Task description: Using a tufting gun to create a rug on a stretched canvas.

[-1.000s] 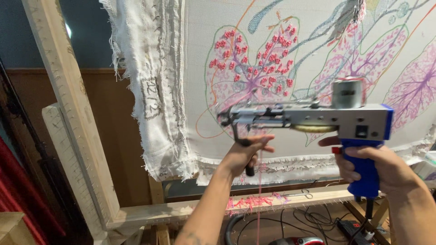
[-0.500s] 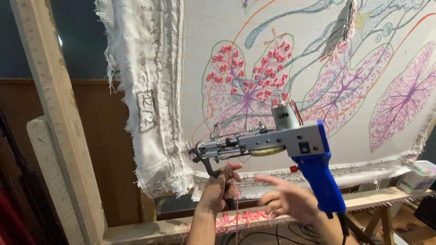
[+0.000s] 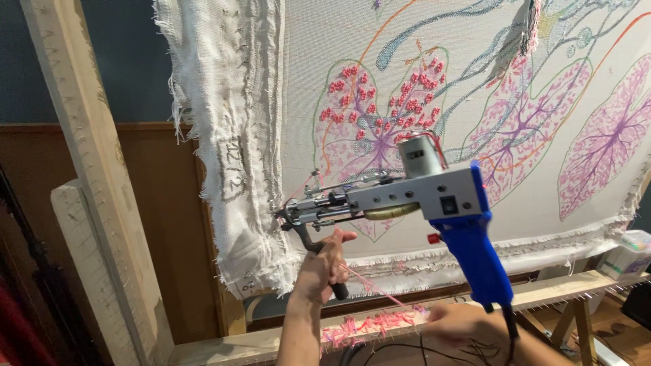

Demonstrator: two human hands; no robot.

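Vs half a sec ago: the tufting gun (image 3: 407, 200) sits a bit further right and higher in view, nose still tipped toward the cloth. The right hand (image 3: 454, 322), which had been open w/ fingers spread just under the blue grip, is now lower, blurred near the bottom edge, off the gun altogether. Can't tell how far its fingers are curled; it holds nothing that I can make out. The left hand (image 3: 324, 268) hasn't let go: fingers wrapped tight round the black front handle (image 3: 322, 261) under the gun's nose, thumb up, carrying the whole tool alone. A pink yarn strand (image 3: 369, 288) runs from near that hand down-right.

Gun's needle end is at, maybe touching, the stretched cloth (image 3: 434, 88) near its lower left, beside the pink-dotted leaf outline (image 3: 380, 115). Blue grip hangs free, cord trailing down.

Surface & room: off-white backing fabric w/ purple and pink leaf drawings, frayed doubled edge at left, pinned on a wooden frame (image 3: 88, 169). Pink yarn scraps (image 3: 369, 325) lie on the lower rail. Dark wood panelling behind, blue wall above. A clear plastic box (image 3: 627, 252) sits far right on the rail.
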